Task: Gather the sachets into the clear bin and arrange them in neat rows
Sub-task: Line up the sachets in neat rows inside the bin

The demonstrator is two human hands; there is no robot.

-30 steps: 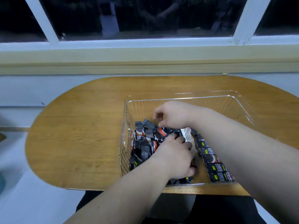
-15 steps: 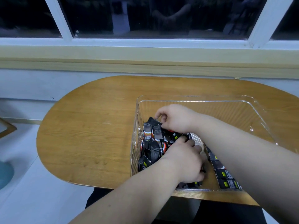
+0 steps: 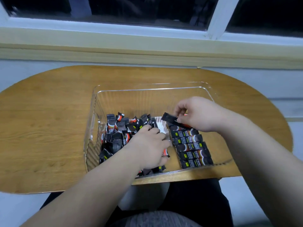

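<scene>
Sorting at the window: the clear bin (image 3: pixel 147 95) sits on the wooden counter (image 3: pixel 49 128) in front of me, its near wall close to the counter's near edge. Against the bin's left wall a loose heap (image 3: pixel 118 133) of black-and-red sachets lies jumbled, some on end and some flat. Every sachet I can see is inside the bin, so I judge the gathering done and the lining-up the work in hand.

My left hand (image 3: pixel 147 148) sits on the heap's right flank, near the bin's middle, fingers curled down into the pile and gripping a bunch of it. I take it to be there to keep the heap from sliding across the bin and to hold a supply ready.

Over the bin's right half, my right hand (image 3: pixel 200 113) pinches a single sachet (image 3: pixel 170 120) by one end between thumb and fingertips. Its free end points back toward the bin's left wall.

Below it, in the bin's right half, a neat row (image 3: pixel 191 148) of five or so sachets lies flat, labels up and long sides touching. It runs from the bin's near wall toward the far one. The single sachet is held crosswise like those beneath, so it looks bound for the row's far end. My forearm hides the bin's right wall.
</scene>
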